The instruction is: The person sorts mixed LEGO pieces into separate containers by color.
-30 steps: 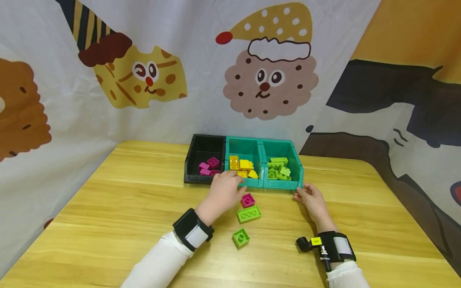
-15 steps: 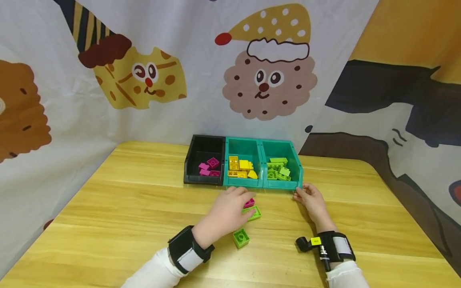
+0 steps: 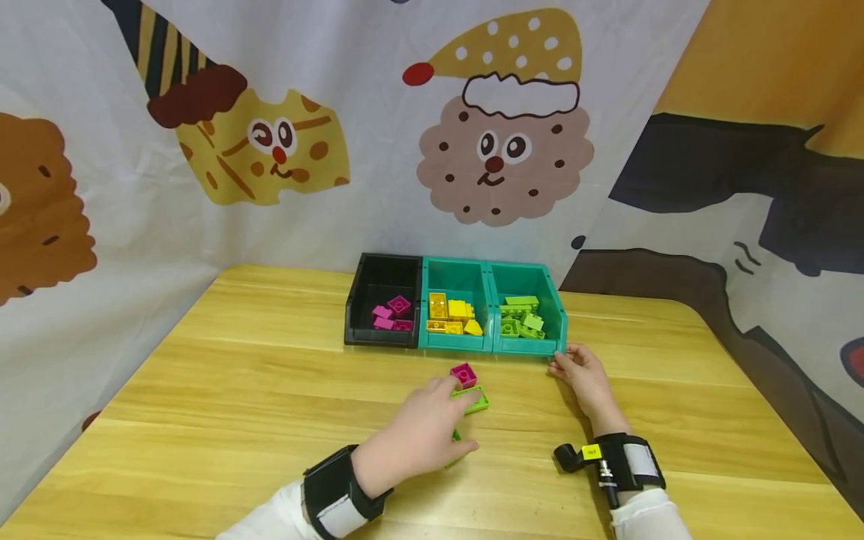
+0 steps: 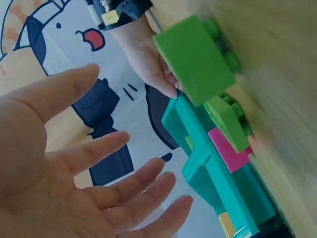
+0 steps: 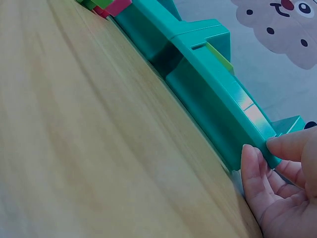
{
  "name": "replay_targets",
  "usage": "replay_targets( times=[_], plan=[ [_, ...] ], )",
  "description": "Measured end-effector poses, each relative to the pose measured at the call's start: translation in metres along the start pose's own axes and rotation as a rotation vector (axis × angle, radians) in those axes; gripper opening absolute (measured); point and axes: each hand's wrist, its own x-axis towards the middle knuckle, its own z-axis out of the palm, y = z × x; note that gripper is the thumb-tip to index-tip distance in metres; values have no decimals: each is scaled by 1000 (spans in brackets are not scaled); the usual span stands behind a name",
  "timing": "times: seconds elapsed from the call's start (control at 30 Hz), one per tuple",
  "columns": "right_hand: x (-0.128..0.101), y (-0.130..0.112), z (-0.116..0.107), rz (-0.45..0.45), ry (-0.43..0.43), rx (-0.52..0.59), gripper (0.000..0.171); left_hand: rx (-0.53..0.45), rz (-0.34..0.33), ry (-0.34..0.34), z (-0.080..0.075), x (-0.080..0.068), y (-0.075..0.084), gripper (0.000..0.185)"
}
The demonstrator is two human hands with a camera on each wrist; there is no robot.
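My left hand is spread over the loose bricks, fingers apart, holding nothing. Below its thumb lies a square green toy brick, mostly hidden in the head view. A longer green brick is partly covered by the fingers, and a pink brick sits just beyond it. In the left wrist view, a gap shows between the fingers and these bricks. My right hand pinches the front right corner of the right teal bin between thumb and fingers.
Beside that bin stand a middle teal bin with yellow bricks and a black bin with pink bricks. Several green bricks lie in the right bin. A printed cloth hangs behind the wooden table.
My left hand has moved from the front of the bins back toward me, over the green bricks, and its fingers have spread. The right hand has stayed at the bin corner.
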Motion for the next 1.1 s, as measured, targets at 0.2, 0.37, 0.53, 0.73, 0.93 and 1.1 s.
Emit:
replay_targets(
  times=[0.2,0.37,0.53,0.73,0.93,1.1],
  plan=[
    [0,0,1,2,2,-7,35,15,2,-113,4,-7,3,62],
    [1,0,0,2,4,-15,35,28,15,-147,8,-11,4,61],
    [2,2,0,10,6,-16,34,49,39,-150,13,-13,6,55],
    [2,4,0,12,2,-17,34,57,49,-158,17,-13,6,46],
    [2,5,0,6,0,-7,32,41,63,-180,18,-12,5,36],
    [2,5,-1,1,0,-6,32,10,52,-209,18,-11,6,27]
  ],
)
